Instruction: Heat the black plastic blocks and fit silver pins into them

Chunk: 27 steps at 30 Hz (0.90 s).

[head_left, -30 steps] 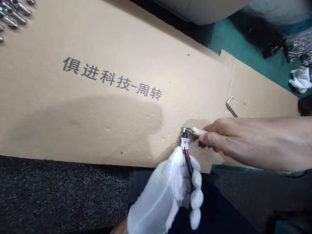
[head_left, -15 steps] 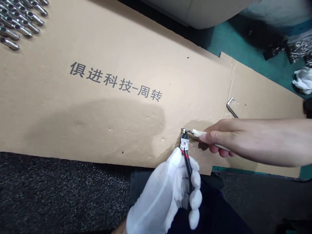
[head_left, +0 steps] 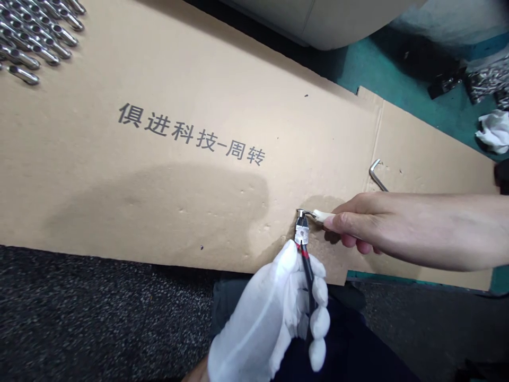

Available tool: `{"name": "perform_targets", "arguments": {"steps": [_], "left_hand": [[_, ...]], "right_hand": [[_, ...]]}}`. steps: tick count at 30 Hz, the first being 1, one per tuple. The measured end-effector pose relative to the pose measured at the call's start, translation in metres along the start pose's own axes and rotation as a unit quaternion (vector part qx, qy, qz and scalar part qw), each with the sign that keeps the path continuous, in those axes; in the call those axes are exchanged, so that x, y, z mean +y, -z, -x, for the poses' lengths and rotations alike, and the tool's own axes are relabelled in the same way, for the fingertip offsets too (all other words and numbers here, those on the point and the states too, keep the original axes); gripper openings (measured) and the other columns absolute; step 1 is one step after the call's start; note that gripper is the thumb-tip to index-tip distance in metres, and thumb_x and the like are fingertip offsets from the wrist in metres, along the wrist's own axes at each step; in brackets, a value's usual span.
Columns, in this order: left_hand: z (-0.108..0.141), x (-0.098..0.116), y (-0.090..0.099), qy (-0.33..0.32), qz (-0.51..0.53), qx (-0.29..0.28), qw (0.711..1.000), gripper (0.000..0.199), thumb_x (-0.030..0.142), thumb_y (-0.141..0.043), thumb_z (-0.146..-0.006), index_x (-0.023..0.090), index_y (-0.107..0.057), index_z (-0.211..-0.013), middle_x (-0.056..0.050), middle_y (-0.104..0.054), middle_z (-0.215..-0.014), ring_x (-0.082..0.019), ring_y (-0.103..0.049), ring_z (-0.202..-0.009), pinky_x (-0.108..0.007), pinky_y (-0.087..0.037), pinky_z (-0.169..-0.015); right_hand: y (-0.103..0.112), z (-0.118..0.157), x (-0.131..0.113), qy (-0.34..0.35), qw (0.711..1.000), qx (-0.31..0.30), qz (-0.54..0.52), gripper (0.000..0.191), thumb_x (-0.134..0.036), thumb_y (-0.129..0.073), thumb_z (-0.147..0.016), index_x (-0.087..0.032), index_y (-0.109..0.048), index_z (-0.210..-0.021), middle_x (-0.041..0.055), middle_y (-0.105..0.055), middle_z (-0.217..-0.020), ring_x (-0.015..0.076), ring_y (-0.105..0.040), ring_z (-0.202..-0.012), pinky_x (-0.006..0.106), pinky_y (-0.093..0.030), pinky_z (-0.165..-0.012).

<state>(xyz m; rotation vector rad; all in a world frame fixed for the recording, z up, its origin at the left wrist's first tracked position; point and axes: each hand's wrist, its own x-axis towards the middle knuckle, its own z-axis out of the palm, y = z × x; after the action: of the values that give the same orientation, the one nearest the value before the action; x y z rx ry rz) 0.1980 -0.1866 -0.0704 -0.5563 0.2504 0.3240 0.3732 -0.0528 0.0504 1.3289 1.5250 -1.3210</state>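
My left hand [head_left: 270, 313], in a white glove, is shut around black pliers with red bands [head_left: 307, 270]. Their jaws hold a small clear, shiny part [head_left: 301, 234], which is too small to identify. My right hand [head_left: 363, 223] is bare and pinches a cream-handled hook tool [head_left: 321, 215]. Its thin metal tip reaches the top of the pliers' jaws and seems to touch them or the small part. Both hands are over the front edge of a sheet of brown cardboard [head_left: 159, 212].
Several chrome metal fittings [head_left: 35, 40] lie at the cardboard's top left. An L-shaped hex key [head_left: 377, 175] sits behind my right hand. A crumpled white cloth [head_left: 493, 132] and a heap of metal parts [head_left: 487, 85] lie on a teal surface [head_left: 382, 69] at the upper right.
The view has shifted, bringing more chrome fittings in at the top left. My right hand has slid nearer the tool's tip, and less of the handle shows. The tool's tip stays at the pliers' jaws.
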Motion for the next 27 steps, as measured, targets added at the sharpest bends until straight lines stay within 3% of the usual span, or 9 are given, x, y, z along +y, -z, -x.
{"name": "perform_targets", "arguments": {"steps": [5, 12, 27], "left_hand": [[-0.0006, -0.0007, 0.0019, 0.002, 0.008, -0.014, 1.000, 0.060, 0.053, -0.023, -0.107, 0.013, -0.067, -0.103, -0.008, -0.067, -0.086, -0.021, -0.069, -0.065, -0.034, -0.061, -0.050], [-0.0005, 0.0002, -0.0001, -0.002, -0.004, -0.008, 1.000, 0.058, 0.053, -0.027, -0.107, 0.013, -0.068, -0.101, -0.008, -0.066, -0.085, -0.020, -0.069, -0.064, -0.034, -0.061, -0.048], [0.0012, 0.0000, -0.0025, -0.005, 0.002, 0.005, 1.000, 0.058, 0.051, -0.024, -0.107, 0.013, -0.067, -0.102, -0.008, -0.066, -0.086, -0.020, -0.069, -0.065, -0.034, -0.060, -0.049]], "right_hand": [[-0.0023, 0.0006, 0.0034, 0.018, 0.999, 0.020, -0.030, 0.051, -0.042, -0.029, -0.104, -0.021, -0.074, -0.090, 0.0066, -0.074, -0.084, 0.0228, -0.068, -0.074, 0.036, -0.052, -0.071], [-0.0007, 0.0015, 0.0031, 0.016, 0.999, 0.018, -0.025, 0.050, -0.040, -0.030, -0.103, -0.021, -0.071, -0.083, 0.0057, -0.073, -0.081, 0.0220, -0.067, -0.071, 0.037, -0.051, -0.071], [0.0001, 0.0013, 0.0038, -0.022, 0.999, 0.012, -0.040, 0.052, -0.047, -0.030, -0.103, -0.021, -0.073, -0.086, 0.0059, -0.073, -0.082, 0.0236, -0.067, -0.075, 0.039, -0.051, -0.073]]}}
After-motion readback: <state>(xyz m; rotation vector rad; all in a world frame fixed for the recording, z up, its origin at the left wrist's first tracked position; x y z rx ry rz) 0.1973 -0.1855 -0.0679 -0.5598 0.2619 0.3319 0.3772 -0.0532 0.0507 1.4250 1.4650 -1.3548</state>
